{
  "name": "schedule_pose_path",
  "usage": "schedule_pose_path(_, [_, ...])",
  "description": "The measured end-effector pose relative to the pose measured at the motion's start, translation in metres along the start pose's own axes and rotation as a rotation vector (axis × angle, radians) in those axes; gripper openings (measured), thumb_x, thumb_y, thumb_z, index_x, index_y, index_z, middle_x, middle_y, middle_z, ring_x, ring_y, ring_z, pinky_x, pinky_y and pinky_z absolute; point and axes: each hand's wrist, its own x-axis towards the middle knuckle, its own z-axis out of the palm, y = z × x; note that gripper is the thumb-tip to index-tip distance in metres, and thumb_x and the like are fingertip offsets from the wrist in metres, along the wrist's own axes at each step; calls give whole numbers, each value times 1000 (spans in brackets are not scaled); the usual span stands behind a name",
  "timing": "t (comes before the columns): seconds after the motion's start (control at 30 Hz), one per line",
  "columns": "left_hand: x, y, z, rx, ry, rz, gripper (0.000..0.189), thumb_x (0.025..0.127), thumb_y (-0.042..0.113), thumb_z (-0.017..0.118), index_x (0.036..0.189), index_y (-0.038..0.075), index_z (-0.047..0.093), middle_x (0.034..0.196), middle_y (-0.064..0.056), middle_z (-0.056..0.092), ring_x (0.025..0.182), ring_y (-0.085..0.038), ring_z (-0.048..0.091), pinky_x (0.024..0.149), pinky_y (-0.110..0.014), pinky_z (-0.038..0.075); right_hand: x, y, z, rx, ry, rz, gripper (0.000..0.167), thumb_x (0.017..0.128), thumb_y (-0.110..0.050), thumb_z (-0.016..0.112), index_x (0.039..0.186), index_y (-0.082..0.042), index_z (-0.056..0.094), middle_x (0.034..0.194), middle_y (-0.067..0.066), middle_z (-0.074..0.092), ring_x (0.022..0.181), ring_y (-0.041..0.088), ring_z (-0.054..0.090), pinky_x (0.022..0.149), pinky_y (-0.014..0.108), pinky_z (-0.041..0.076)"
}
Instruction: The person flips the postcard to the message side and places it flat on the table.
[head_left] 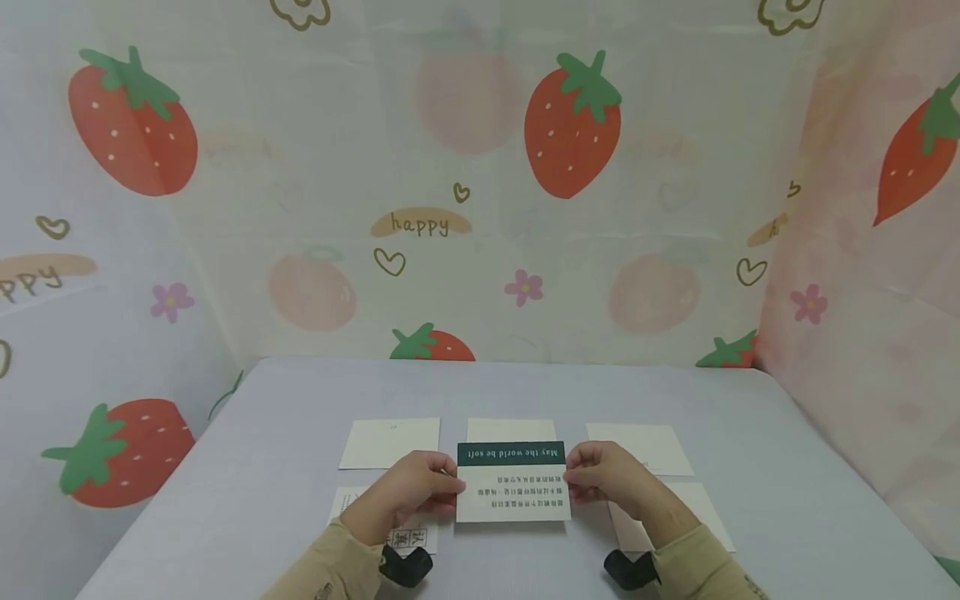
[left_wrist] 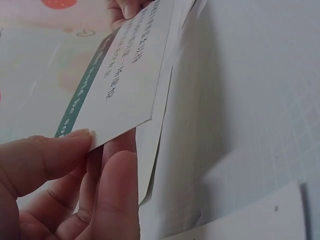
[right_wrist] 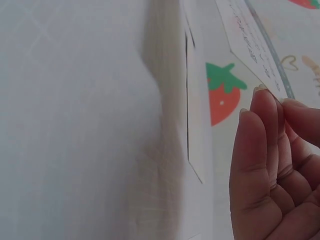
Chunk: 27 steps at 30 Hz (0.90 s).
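Note:
Both hands hold up one white card [head_left: 513, 500] with a dark green band along its far edge, in the middle of the head view. "May the world be soft" stands on the band, upside down from here, above several lines of Chinese characters. My left hand [head_left: 416, 492] pinches the card's left edge between thumb and fingers, and the left wrist view shows the thumb [left_wrist: 75, 145] on its printed face. On the other side, my right hand [head_left: 611, 475] pinches the right edge. In the right wrist view that card [right_wrist: 255, 50] slants away from the fingertips.
Cards lie in two rows on the white table [head_left: 187, 517]: a back left card [head_left: 390, 443], a back middle card [head_left: 510, 428], a back right card [head_left: 660, 446], a front left card [head_left: 412, 540] with boxed characters, and a front right card [head_left: 705, 512]. Strawberry-patterned cloth [head_left: 480, 275] walls the table.

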Motion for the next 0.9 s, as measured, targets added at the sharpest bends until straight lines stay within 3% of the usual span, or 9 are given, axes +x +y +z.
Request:
schedule_pose_path(0.6, [2, 1, -5, 63, 35, 31, 15, 76, 13, 72, 87, 4, 70, 83, -4, 66, 67, -15, 59, 64, -30, 54, -2, 2, -7, 15, -16, -30, 11, 82, -10, 65, 82, 1, 63, 71, 5, 61, 65, 15, 58, 65, 33, 54])
schedule_pose_path(0.9, [2, 2, -6, 6, 11, 40, 13, 78, 10, 69, 88, 1, 68, 80, -6, 67, 64, -13, 62, 63, -31, 55, -2, 3, -7, 29, -48, -50, 14, 84, -10, 63, 87, 3, 62, 75, 9, 65, 68, 19, 64, 66, 36, 55])
